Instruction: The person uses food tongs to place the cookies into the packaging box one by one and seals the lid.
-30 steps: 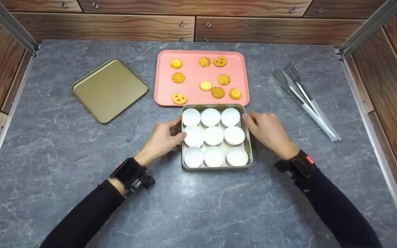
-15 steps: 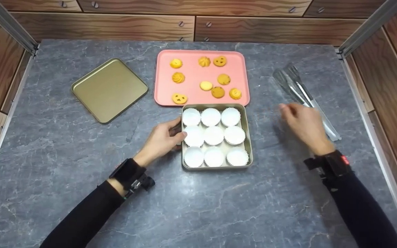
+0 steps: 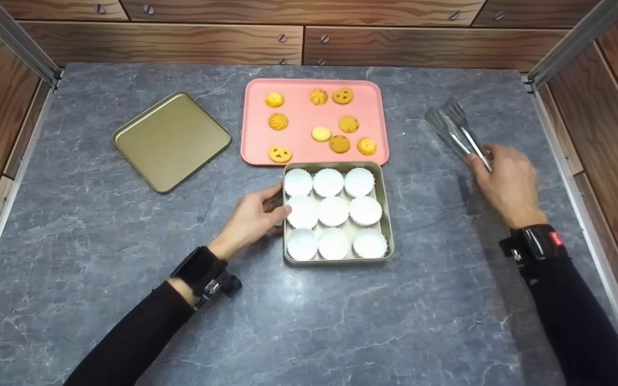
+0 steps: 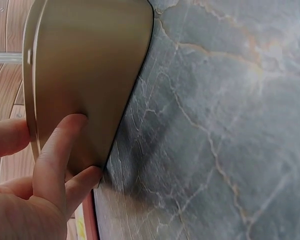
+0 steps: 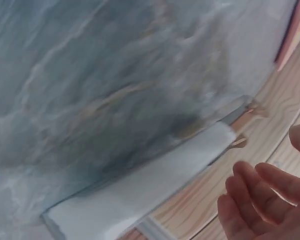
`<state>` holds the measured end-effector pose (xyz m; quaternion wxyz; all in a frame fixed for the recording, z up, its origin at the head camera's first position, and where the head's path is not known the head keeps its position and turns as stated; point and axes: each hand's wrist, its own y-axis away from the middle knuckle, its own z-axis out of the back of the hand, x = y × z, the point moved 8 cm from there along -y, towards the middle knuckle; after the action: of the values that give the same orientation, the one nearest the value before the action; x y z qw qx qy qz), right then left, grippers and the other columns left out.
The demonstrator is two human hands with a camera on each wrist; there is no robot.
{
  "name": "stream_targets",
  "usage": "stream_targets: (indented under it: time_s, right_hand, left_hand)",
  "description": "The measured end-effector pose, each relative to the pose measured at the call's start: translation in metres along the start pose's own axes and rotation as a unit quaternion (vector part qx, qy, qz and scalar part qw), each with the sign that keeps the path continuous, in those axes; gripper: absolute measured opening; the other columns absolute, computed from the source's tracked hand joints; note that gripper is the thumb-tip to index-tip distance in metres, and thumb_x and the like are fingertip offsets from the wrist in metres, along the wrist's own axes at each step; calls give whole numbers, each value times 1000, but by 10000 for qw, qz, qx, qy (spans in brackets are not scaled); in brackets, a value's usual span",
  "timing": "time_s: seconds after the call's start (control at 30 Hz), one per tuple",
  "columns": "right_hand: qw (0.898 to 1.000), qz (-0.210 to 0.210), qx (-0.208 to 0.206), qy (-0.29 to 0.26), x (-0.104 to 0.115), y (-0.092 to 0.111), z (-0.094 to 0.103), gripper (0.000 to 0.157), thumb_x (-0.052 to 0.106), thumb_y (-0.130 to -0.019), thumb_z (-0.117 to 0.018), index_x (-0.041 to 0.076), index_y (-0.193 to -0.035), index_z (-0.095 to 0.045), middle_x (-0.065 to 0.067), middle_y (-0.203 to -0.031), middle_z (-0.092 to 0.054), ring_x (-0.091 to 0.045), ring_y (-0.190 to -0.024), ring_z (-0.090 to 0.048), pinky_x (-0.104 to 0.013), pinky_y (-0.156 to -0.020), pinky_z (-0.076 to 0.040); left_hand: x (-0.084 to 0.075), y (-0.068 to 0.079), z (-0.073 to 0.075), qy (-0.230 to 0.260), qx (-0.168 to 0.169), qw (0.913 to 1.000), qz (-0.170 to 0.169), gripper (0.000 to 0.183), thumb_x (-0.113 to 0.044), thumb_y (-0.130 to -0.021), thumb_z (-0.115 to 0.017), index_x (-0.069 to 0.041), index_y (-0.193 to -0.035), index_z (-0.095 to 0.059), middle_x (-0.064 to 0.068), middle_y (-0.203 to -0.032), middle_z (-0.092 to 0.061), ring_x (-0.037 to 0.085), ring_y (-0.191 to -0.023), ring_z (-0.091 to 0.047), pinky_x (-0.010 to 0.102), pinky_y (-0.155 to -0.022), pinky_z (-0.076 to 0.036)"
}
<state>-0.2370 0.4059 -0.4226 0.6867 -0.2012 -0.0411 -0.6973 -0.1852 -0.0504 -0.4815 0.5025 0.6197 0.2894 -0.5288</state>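
A square gold baking tin (image 3: 388, 236) holds several white paper cupcake liners (image 3: 332, 211). My left hand (image 3: 250, 214) grips its left wall, the thumb over the rim. In the left wrist view, fingers of the left hand (image 4: 45, 190) press against the outside of the tin (image 4: 90, 60). Over the tongs (image 3: 451, 126) at the right is my right hand (image 3: 510, 179), covering much of their handles. Seen from the right wrist, the right hand (image 5: 270, 200) has loosely bent fingers, apart from the tongs' pale handle (image 5: 145, 185).
Behind the tin lies a pink tray (image 3: 295, 136) bearing several cookies, such as a round one (image 3: 321, 133). To the left a flat gold lid (image 3: 172, 142) rests on the grey marbled table (image 3: 309, 327). Wood-patterned panels (image 3: 169, 43) border the table.
My right hand has left the tin's right side and moved right to the tongs. The left hand has stayed on the tin, which has not moved.
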Motion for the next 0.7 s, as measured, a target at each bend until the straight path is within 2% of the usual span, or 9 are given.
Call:
stream_targets:
  time_s: [0.13,0.33,0.7]
  right_hand:
    - [9989,-194,404,95,-17,-4,-10,70,46,-103,-61,-10,-144,-49,-40,-132,-51,-59,-113,-48,-73,-93,-42]
    - [9906,-589,1223,168,-34,-6,-28,98,66,-98,-57,-11,-154,-32,-45,-143,-37,-63,-124,-39,-77,-103,-35]
    - [9848,-754,1551,192,-36,-12,-38,105,69,-97,-53,-16,-153,-27,-47,-138,-36,-65,-119,-41,-82,-101,-36]
  left_hand:
    - [1,-1,0,-16,9,10000,6,72,-7,-100,-67,4,-159,-27,24,-156,-44,32,-127,-62,32,-85,-66]
    - [1,-1,0,-117,20,9999,60,73,-8,-100,-67,1,-160,-27,21,-156,-46,30,-125,-63,32,-84,-66]
    - [1,0,1,-208,-88,9997,73,72,-9,-100,-67,1,-160,-29,22,-155,-48,29,-123,-64,31,-83,-66]
